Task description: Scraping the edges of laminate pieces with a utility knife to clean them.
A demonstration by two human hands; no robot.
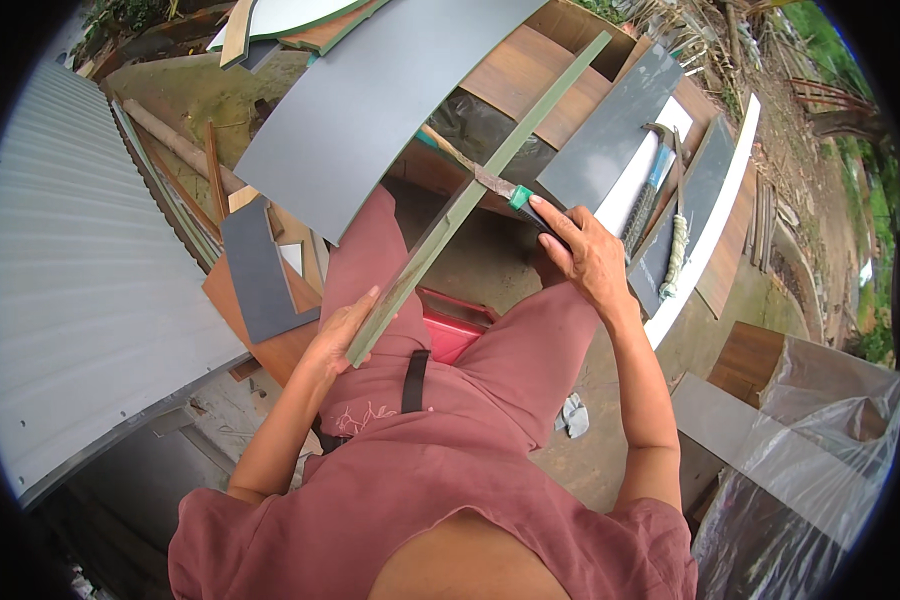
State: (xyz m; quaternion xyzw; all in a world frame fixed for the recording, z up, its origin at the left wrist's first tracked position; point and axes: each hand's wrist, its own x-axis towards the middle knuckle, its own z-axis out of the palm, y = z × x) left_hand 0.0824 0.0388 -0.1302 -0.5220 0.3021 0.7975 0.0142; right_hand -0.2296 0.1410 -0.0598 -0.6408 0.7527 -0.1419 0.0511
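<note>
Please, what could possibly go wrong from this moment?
The bladed tool in the right hand crosses the green strip; if it slips, it might cut the left hand or a thigh. The left hand is only at the strip's near end, so the strip could twist or shift.

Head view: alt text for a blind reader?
A person's right hand holds a knife-like tool with a green-and-black handle across a long, narrow green strip, whose near end the left hand holds. Grey and brown boards lie around, with a blue-handled claw hammer at right.
</note>
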